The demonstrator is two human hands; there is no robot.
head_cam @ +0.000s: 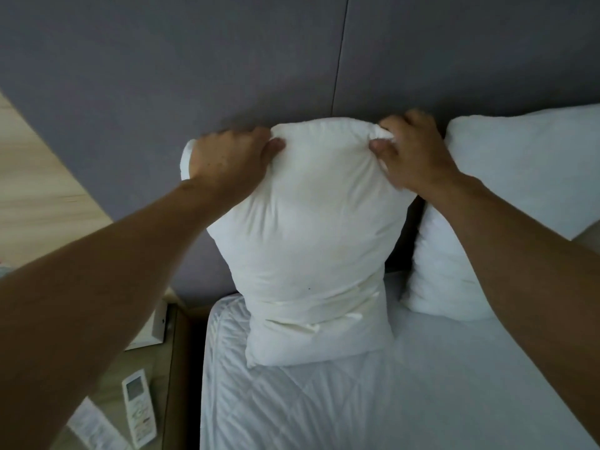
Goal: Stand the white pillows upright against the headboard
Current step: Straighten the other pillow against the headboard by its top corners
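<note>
From the head camera, the near white pillow [311, 235] stands on end on the quilted mattress [324, 404], its long axis running up toward the grey headboard [194, 60], with its top edge at or just short of the panel. The left hand [232, 157] and right hand [412, 151] each grip an upper corner, fingers [276, 145] curled and pinching bunched fabric, both equally near. A second white pillow [506, 196] leans against the headboard just to the right, so the next move probably means easing the top back.
</note>
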